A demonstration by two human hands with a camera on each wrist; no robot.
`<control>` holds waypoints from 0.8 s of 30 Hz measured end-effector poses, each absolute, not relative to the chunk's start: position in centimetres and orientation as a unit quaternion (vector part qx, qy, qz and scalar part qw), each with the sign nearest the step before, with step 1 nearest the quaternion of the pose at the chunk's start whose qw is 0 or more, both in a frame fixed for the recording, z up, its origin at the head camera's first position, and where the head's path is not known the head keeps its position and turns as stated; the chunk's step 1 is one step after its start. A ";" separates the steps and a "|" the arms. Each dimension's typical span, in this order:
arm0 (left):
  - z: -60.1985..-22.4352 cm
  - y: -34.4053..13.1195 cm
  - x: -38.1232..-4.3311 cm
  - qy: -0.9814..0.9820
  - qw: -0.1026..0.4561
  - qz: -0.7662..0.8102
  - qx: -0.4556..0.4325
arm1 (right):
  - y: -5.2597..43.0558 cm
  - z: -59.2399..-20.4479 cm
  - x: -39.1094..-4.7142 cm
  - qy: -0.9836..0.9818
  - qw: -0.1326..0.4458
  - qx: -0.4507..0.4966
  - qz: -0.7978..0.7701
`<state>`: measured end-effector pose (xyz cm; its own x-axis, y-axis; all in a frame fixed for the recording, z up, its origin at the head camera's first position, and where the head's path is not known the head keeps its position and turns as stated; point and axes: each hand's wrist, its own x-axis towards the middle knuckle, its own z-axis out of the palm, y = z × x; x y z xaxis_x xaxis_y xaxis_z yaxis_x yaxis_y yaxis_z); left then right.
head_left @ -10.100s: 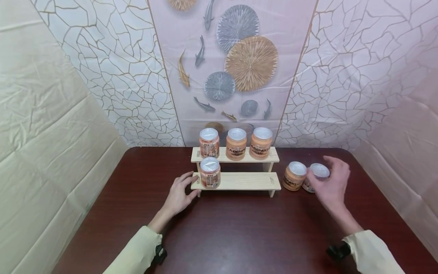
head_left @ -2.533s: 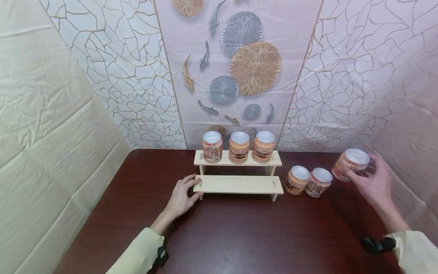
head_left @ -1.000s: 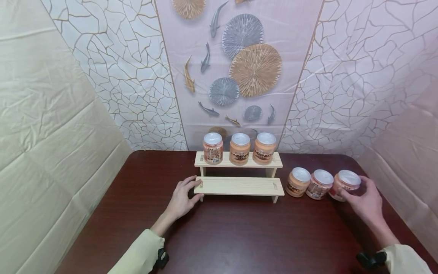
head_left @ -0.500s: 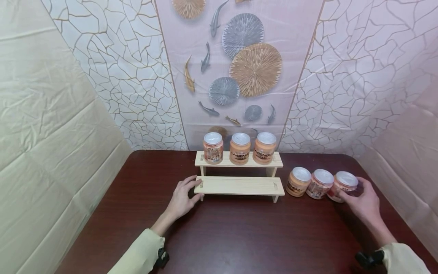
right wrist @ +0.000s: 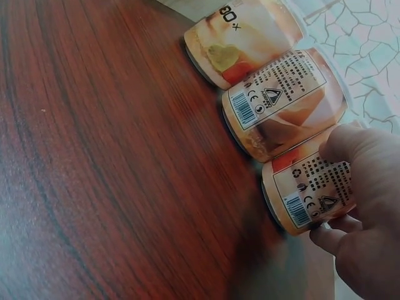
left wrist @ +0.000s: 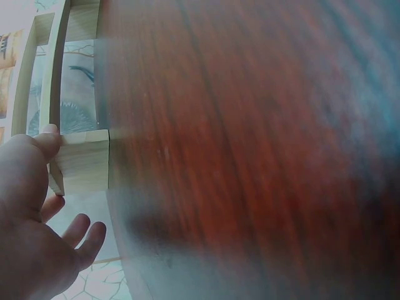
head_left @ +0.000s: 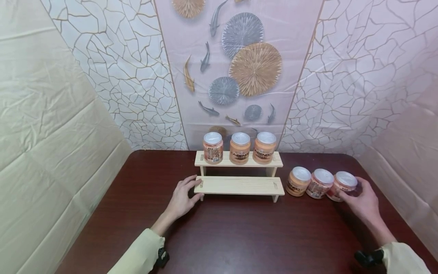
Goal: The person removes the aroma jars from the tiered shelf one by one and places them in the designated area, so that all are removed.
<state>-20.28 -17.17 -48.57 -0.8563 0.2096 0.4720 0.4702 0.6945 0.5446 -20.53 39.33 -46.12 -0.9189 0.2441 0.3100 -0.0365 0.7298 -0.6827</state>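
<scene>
On the table at the right stand three orange jars with clear lids in a close row: a left jar [head_left: 298,182], a middle jar [head_left: 319,184] and a right-end jar [head_left: 342,185]. My right hand [head_left: 363,199] grips the right-end jar, thumb in front and fingers behind it. In the right wrist view this jar [right wrist: 306,187] sits on the table against its neighbour. My left hand [head_left: 181,199] pinches the left end of the lower step of a two-tier wooden stand [head_left: 239,185]; the left wrist view shows thumb and a finger on the board's edge [left wrist: 56,178].
Three more jars stand on the upper step: a left one [head_left: 213,148], a centre one [head_left: 240,149] and a right one [head_left: 264,148]. The dark red table [head_left: 236,236] meets patterned cloth [head_left: 219,57] at the back and pale cloth at both sides.
The jar once on the lower step was carried right by my right hand and set at the row's end. Over the last second it slid slightly left against its neighbour. The left hand stayed put.
</scene>
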 end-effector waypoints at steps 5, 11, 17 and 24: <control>-48.5 -17.1 -20.3 -0.898 0.201 -0.339 -0.194 | 39.4 -45.5 -20.6 -0.913 0.190 -0.061 0.355; -48.5 -17.1 -20.2 -0.898 0.206 -0.337 -0.193 | 37.6 -42.9 -20.7 -0.892 0.274 -0.037 0.357; -48.5 -17.1 -20.2 -0.897 0.206 -0.340 -0.193 | 34.1 -40.0 -21.2 -0.859 0.359 0.053 0.361; -48.6 -17.1 -20.2 -0.898 0.204 -0.339 -0.194 | 29.7 -37.9 -22.0 -0.852 0.315 0.126 0.398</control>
<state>-20.20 -17.12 -48.63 -0.8415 0.2112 0.4973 0.4871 0.6949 0.5290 -22.04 29.65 -37.89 -0.7701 0.0349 0.6370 -0.4662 0.6509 -0.5992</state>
